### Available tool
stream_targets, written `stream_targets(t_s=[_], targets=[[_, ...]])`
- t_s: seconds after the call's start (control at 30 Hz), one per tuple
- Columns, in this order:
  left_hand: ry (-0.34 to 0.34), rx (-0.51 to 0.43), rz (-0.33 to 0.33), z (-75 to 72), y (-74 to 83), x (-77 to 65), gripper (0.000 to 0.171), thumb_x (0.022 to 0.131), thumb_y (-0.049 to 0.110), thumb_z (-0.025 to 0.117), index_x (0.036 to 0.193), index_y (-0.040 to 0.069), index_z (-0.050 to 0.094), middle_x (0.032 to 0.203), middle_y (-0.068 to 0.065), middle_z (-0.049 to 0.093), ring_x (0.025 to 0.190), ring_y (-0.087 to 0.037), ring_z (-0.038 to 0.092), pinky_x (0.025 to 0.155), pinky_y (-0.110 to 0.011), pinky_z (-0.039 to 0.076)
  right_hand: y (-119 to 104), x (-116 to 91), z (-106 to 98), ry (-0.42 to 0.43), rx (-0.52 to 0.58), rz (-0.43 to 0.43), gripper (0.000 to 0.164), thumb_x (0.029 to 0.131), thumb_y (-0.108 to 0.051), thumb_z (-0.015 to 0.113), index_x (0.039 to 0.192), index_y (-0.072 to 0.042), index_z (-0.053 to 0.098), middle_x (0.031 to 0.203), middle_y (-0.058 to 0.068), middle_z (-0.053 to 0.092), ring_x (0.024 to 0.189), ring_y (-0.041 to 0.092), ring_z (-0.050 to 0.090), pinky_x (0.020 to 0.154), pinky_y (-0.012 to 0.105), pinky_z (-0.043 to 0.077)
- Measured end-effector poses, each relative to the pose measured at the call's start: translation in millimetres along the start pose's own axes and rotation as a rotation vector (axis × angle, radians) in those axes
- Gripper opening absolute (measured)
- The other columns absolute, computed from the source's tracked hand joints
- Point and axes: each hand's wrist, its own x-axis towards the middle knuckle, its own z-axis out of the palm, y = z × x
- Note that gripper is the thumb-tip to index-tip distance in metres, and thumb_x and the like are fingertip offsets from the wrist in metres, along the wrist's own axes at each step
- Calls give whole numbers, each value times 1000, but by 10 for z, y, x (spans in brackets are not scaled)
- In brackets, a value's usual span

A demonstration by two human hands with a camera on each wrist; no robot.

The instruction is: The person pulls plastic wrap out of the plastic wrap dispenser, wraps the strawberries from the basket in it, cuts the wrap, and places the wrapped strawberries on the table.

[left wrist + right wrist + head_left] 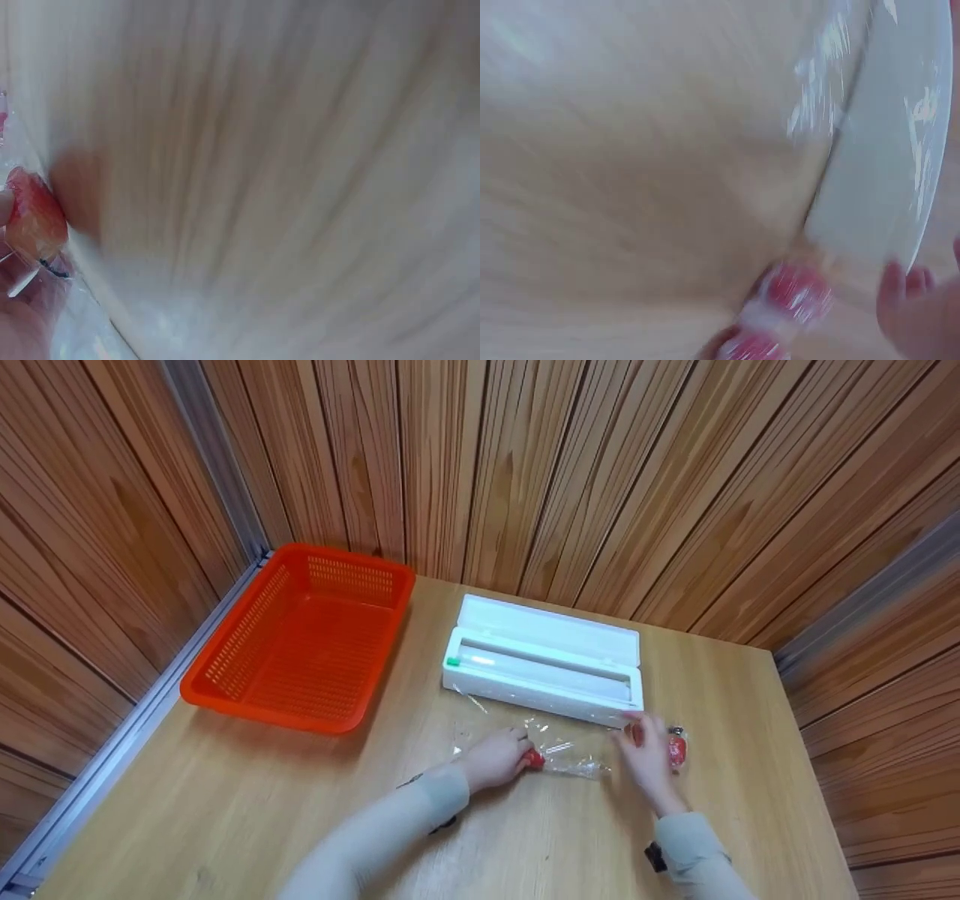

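Note:
My left hand grips a small rounded red-and-orange piece with a dark stem-like bit, and clear cling film lies around it. In the left wrist view that hand shows only at the left edge. The film spreads over the table toward my right hand, which is at the front right corner of the white film box. Its thumb and fingertips stand apart near the film's edge in the right wrist view. Beside that hand is a film-wrapped red piece, with another wrapped red piece in the right wrist view.
An orange-red plastic basket stands at the left of the wooden table. The white box has its lid raised at the back, a film roll inside and a green tab at its left end. Wood-panelled walls enclose the table.

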Motion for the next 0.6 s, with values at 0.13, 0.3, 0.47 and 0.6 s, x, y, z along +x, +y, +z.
stream_targets(t_s=[0.13, 0.3, 0.47, 0.6], targets=[[10, -20, 21, 8, 57, -109, 24, 89, 30, 45, 103, 16, 59, 103, 0, 55, 91, -13, 55, 82, -27, 47, -112, -330, 315, -90, -204, -257, 30, 72, -7, 66, 101, -9, 57, 100, 3, 52, 91, 15, 50, 77, 32, 46], [-3, -66, 40, 7, 136, -229, 23, 89, 30, 44, 102, 18, 59, 102, 3, 57, 90, -12, 56, 80, -26, 47, -165, -645, 595, -216, -415, -366, 25, 71, -21, 70, 92, -17, 59, 91, -8, 53, 85, 9, 53, 74, 31, 47], [-8, -50, 59, 25, 157, -266, 25, 90, 31, 44, 102, 18, 60, 97, 4, 58, 88, -11, 57, 79, -25, 47, -151, -716, 686, -204, -499, -375, 10, 75, -21, 66, 82, -20, 59, 81, -11, 52, 78, 7, 50, 69, 29, 44], [-19, -56, 30, 42, 116, -236, 26, 90, 33, 42, 101, 18, 60, 93, 4, 58, 86, -11, 57, 78, -26, 46, -164, -652, 697, -246, -448, -269, 5, 79, -21, 62, 80, -19, 58, 78, -12, 53, 78, 7, 52, 70, 30, 45]])
